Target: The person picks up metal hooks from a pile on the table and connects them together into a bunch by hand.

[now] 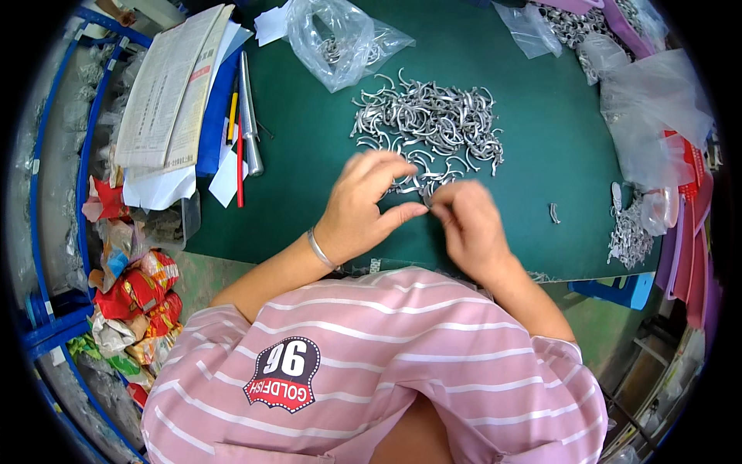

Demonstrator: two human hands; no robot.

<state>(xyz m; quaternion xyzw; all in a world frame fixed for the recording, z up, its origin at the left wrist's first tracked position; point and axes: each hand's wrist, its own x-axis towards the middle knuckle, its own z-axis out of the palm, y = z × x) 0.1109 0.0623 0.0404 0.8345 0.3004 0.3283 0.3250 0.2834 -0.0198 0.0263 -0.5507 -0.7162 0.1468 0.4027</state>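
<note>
the left hand [357,203] has thumb and fingers curved apart, its thumb tip just beside the right hand [473,228], whose fingertips are drawn narrow; whether they grip anything i cannot tell. curved silver metal pieces [434,120] lie heaped just beyond both hands.
</note>
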